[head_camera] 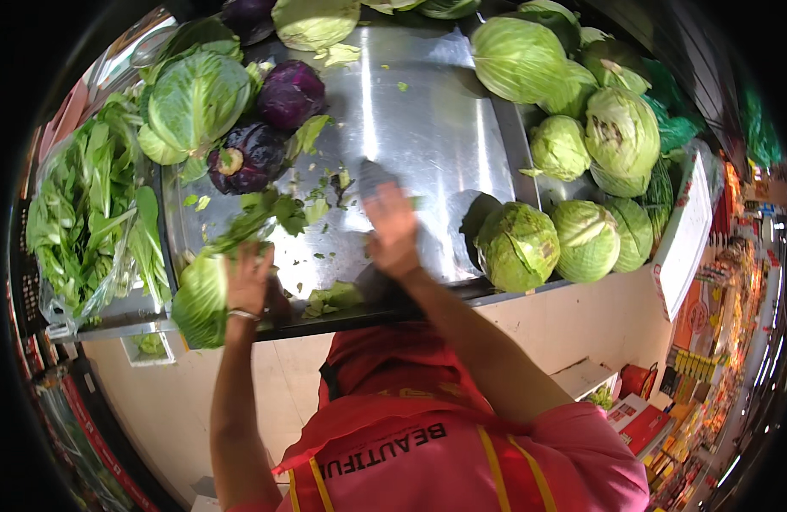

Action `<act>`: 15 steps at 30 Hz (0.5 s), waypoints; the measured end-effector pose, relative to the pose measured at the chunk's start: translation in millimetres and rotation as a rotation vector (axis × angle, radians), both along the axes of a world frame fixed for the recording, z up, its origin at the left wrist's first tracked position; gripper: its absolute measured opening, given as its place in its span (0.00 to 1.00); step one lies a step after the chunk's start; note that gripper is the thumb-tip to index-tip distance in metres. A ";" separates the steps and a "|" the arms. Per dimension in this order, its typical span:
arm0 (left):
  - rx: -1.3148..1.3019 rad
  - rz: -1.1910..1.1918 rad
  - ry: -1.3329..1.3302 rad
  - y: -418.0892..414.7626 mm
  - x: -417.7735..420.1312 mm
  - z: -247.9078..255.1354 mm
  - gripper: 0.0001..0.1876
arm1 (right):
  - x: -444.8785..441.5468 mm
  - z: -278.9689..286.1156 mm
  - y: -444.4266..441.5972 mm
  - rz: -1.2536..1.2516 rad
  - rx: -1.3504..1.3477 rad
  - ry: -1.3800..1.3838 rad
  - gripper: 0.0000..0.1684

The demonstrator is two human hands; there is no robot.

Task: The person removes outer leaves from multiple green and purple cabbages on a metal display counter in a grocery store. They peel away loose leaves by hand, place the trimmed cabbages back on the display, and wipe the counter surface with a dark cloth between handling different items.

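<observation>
My left hand [249, 281], with a band at the wrist, is spread beside a green cabbage [201, 301] at the front left of the steel display tray [432, 128]; whether it touches the cabbage is unclear. Blurred by motion, my right hand [390, 227] has a dark grey cloth [375, 178] under its fingers on the metal. Between the hands lie torn leaves [284, 211] and small green scraps. Two purple cabbages [292, 95] sit behind my left hand, near a large leafy green cabbage [198, 99].
Green cabbages [518, 246] line the right side, with more at the back right [520, 59]. Bagged leafy greens [89, 211] stand at the far left. A dark front edge [291, 329] runs before me. A white foam box wall [685, 237] is at the right, store shelves beyond.
</observation>
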State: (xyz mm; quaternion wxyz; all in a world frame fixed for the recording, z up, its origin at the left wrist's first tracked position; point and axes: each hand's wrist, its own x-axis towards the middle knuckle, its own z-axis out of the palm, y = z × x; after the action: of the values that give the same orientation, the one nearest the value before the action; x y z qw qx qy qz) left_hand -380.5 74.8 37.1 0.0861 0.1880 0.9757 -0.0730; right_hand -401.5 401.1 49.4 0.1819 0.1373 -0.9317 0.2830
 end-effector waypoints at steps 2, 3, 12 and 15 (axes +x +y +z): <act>0.057 0.125 -0.122 -15.6 0.8 32.2 0.34 | 11.4 -8.6 -50.8 0.215 0.051 0.004 0.29; 0.125 0.097 -0.076 -9.4 0.3 51.0 0.32 | 14.8 -5.4 -69.2 0.304 0.091 -0.014 0.28; 0.590 0.043 0.043 33.3 70.5 65.8 0.23 | -20.4 52.4 65.6 -0.065 -0.072 -0.113 0.25; 0.570 0.048 0.068 31.4 78.6 46.3 0.22 | 26.7 -9.8 99.7 -0.333 0.252 -0.200 0.39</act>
State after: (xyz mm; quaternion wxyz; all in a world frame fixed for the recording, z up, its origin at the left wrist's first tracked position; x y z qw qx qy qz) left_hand -302.0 106.2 83.4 -0.0011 0.1788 0.9633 0.2001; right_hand -374.8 500.8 39.6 0.1143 -0.0256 -0.9828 0.1428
